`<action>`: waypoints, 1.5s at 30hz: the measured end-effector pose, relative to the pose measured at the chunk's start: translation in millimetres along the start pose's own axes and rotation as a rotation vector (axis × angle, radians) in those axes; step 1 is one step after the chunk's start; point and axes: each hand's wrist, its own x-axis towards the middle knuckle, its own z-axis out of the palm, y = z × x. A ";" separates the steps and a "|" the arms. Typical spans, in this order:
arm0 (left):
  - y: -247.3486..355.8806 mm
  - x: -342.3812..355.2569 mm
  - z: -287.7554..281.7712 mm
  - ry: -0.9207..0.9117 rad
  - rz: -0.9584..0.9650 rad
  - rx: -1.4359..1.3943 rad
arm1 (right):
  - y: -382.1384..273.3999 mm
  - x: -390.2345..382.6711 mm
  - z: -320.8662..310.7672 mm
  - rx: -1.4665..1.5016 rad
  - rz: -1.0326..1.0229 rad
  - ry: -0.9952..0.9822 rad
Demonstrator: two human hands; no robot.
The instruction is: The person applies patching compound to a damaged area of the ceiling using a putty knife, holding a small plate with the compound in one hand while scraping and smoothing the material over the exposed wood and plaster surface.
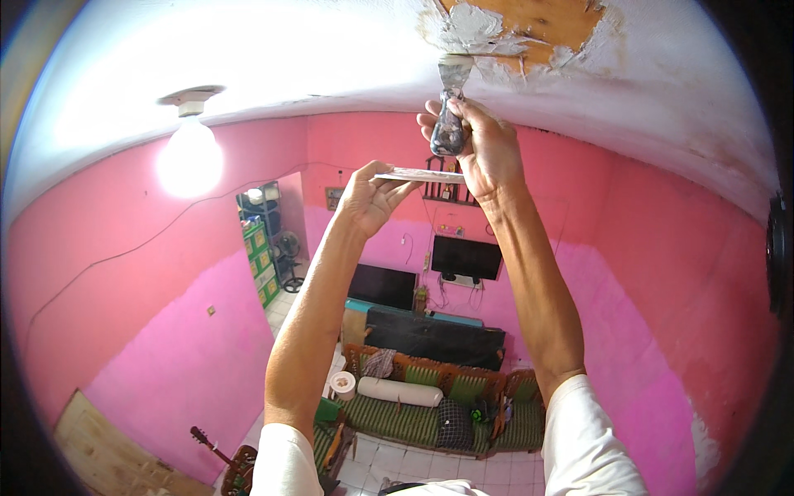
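Both my arms reach up toward the white ceiling. My right hand point(493, 155) is closed round the dark, smeared handle of a putty knife point(447, 134). Its blade points up and meets the ceiling, or nearly so, at the near edge of a rough patch. Bare orange-brown board point(556, 26) shows there, with lumpy white filler point(471, 26) spread around it. Lower and to the left, my left hand point(369, 200) grips the edge of a thin, flat whitish board point(420, 175), held about level below the knife. Seen edge-on, its top surface is mostly hidden.
A lit bulb point(190, 157) hangs from the ceiling at left. Far below stand a green striped wooden sofa point(389, 420) with a white bolster point(400, 392), a white bucket point(341, 383) and a guitar point(217, 446). Screens point(466, 258) are by the pink far wall.
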 end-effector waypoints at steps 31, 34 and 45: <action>13.7 -12.2 -23.2 0.080 -0.043 0.012 | 40.5 29.1 -2.3 -0.024 0.019 0.226; 15.8 -12.3 -29.3 0.073 -0.052 0.007 | 48.8 47.1 -12.4 -0.018 0.026 0.266; 5.4 -11.3 -49.0 0.021 -0.058 0.049 | 40.9 37.8 -2.7 -0.002 -0.074 0.180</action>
